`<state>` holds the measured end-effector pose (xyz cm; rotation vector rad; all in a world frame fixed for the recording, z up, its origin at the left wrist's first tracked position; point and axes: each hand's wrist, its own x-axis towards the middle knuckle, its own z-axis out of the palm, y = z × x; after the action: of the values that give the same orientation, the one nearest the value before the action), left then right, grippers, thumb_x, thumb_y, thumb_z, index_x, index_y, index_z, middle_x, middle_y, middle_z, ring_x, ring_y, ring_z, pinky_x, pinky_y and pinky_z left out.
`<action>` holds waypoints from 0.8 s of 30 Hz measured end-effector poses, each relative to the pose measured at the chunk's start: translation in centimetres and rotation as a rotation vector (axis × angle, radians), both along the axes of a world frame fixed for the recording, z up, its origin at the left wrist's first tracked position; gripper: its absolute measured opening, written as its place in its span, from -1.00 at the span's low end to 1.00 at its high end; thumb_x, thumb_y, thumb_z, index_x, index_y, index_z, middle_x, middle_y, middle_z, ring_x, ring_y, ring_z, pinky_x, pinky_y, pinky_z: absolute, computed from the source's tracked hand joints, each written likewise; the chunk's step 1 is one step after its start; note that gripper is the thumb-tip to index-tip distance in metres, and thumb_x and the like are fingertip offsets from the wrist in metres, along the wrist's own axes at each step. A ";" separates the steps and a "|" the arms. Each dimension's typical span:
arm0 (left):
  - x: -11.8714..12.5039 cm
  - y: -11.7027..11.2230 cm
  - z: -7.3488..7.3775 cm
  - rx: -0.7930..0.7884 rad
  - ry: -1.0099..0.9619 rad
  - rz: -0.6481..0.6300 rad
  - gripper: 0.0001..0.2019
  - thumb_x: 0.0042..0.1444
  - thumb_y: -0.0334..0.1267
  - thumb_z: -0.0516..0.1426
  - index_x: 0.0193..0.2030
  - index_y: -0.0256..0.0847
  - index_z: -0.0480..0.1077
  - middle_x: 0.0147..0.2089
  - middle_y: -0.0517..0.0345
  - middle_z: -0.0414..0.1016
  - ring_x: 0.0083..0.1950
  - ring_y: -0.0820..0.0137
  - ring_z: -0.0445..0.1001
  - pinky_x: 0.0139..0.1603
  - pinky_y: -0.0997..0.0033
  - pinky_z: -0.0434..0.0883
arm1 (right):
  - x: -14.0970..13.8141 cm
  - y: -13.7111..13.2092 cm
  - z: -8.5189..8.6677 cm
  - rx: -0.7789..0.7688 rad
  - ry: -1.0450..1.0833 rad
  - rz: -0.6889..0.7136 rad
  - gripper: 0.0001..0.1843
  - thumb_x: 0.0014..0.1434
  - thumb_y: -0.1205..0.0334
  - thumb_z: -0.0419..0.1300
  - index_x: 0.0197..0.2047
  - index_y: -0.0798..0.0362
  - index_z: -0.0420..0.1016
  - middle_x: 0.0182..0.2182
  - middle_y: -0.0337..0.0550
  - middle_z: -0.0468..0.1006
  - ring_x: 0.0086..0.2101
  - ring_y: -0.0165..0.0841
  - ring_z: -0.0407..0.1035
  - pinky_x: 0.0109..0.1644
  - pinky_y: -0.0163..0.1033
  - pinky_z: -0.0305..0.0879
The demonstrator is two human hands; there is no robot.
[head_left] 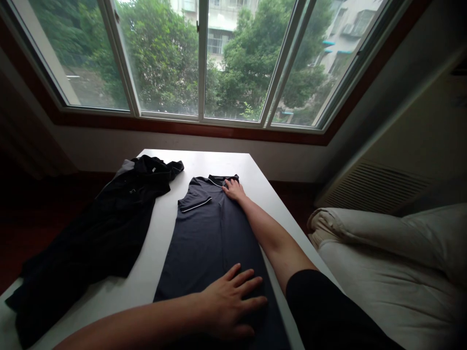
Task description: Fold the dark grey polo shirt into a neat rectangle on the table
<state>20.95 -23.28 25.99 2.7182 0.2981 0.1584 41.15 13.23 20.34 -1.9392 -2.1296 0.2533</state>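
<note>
I see a dark navy short-sleeved polo shirt [209,233] lying flat and lengthwise on the white bench [160,233], collar [219,179] at the far end. My left hand [228,304] presses on its near end, grip apart, fingers spread, clasping nothing. My right hand [234,190] reaches across to the collar, fingertips on it; I cannot tell whether that grip pinches the cloth. A crumpled black garment [109,228] lies just left of the shirt, hanging over the bench's left edge. Pale bedding [383,272] sits to the right.
</note>
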 end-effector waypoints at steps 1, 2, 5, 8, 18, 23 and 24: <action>0.1 0.4 0.0 -0.004 -0.002 -0.003 -0.31 0.43 0.14 -0.03 0.58 -0.09 0.02 0.62 -0.11 -0.11 0.61 -0.02 -0.12 0.53 -0.27 -0.06 | 0.1 0.3 0.0 0.000 0.006 -0.002 -0.24 0.44 -0.28 -0.05 0.55 -0.13 0.05 0.53 0.00 -0.08 0.48 -0.07 -0.21 0.52 0.13 -0.29; 0.2 0.8 0.1 -0.011 -0.004 -0.006 -0.31 0.43 0.14 -0.02 0.57 -0.10 0.03 0.62 -0.12 -0.10 0.62 -0.02 -0.12 0.53 -0.27 -0.06 | 0.3 0.6 0.0 0.002 0.011 -0.005 -0.25 0.44 -0.27 -0.04 0.55 -0.13 0.06 0.53 0.00 -0.07 0.48 -0.08 -0.21 0.52 0.12 -0.29; 0.7 2.3 0.1 -0.020 -0.004 -0.016 -0.32 0.42 0.12 -0.01 0.57 -0.12 0.06 0.61 -0.15 -0.08 0.62 -0.02 -0.13 0.53 -0.27 -0.06 | 0.9 1.5 0.1 0.025 0.023 -0.012 -0.27 0.43 -0.25 -0.01 0.53 -0.11 0.11 0.52 -0.01 -0.02 0.48 -0.10 -0.19 0.53 0.07 -0.27; 1.1 3.7 0.1 0.003 -0.008 -0.016 -0.32 0.42 0.13 -0.01 0.56 -0.11 0.07 0.61 -0.12 -0.07 0.62 -0.01 -0.13 0.53 -0.26 -0.06 | 1.5 2.5 0.2 0.094 0.013 -0.016 -0.33 0.44 -0.18 0.00 0.49 -0.07 0.20 0.49 -0.01 0.05 0.46 -0.14 -0.13 0.52 -0.02 -0.21; 1.5 2.6 -0.9 0.203 -0.034 0.016 -0.30 0.45 0.17 -0.08 0.58 -0.15 0.01 0.59 -0.16 -0.01 0.59 -0.03 -0.01 0.48 -0.28 0.08 | 2.9 5.1 1.2 0.015 0.034 -0.097 -0.36 0.43 -0.13 0.02 0.45 -0.02 0.28 0.49 0.05 0.03 0.44 -0.10 -0.06 0.48 0.03 -0.11; 2.3 2.4 -3.4 0.460 -0.084 -0.004 -0.46 0.50 -0.01 -0.10 0.53 -0.07 0.16 0.54 -0.10 0.16 0.51 0.02 0.21 0.39 -0.17 0.28 | 4.2 6.1 2.4 0.097 0.110 -0.139 -0.58 0.42 0.14 0.00 0.22 0.01 0.48 0.24 0.02 0.42 0.22 -0.21 0.30 0.33 -0.19 0.18; 2.4 2.5 -3.8 0.506 -0.094 -0.004 -0.50 0.52 -0.06 -0.11 0.51 -0.03 0.19 0.53 -0.06 0.19 0.48 0.04 0.25 0.36 -0.14 0.32 | 4.5 6.2 2.6 0.115 0.113 -0.176 -0.56 0.43 0.16 -0.06 0.23 0.05 0.46 0.23 0.07 0.42 0.20 -0.19 0.32 0.30 -0.17 0.22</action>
<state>23.37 -20.81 22.24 3.1952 0.2509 0.4087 45.63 19.43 22.95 -1.9808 -1.8483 0.1969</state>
